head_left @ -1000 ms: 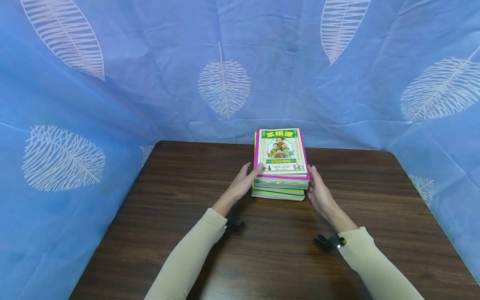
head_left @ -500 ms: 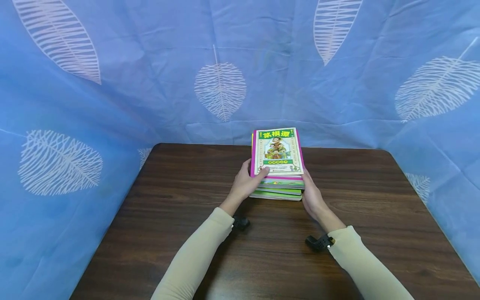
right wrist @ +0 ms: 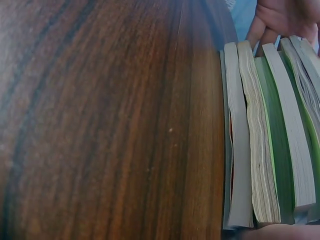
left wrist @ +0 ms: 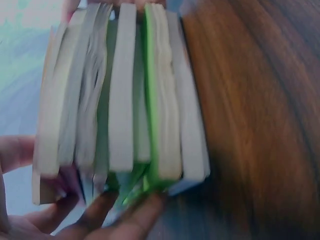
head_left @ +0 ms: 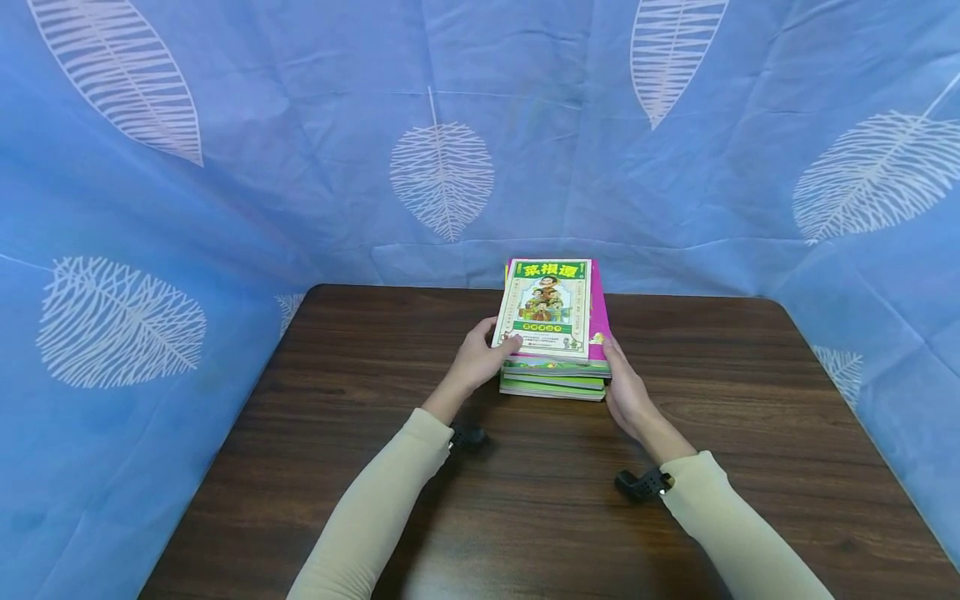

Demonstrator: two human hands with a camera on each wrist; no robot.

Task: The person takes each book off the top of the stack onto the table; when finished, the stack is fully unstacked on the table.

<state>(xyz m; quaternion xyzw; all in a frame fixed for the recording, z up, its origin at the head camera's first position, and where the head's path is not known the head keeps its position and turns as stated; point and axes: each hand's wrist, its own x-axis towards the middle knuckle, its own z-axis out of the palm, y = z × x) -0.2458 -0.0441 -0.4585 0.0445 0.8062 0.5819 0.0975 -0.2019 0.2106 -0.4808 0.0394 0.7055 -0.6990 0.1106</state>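
Observation:
A stack of several books (left wrist: 120, 95) lies at the table's far side. Its top book (head_left: 545, 308) has a white and green cover with cartoon figures and sits turned and shifted left over a magenta-covered book (head_left: 600, 317). My left hand (head_left: 476, 357) holds the top book at its near left corner, thumb on the cover. In the left wrist view its fingers (left wrist: 142, 212) spread along the stack's side below. Against the stack's right side rests my right hand (head_left: 628, 390), fingers fairly straight; its far fingers are hidden behind the books.
The dark wood-grain table (head_left: 360, 367) surrounds the stack and has rounded far corners. A blue curtain (head_left: 315, 167) with white leaf prints hangs behind the table and along both sides. Black straps (head_left: 645, 483) sit at the wrists.
The top book has slid and turned left with my left hand, baring the magenta cover on the right. My right hand has come against the stack's right side.

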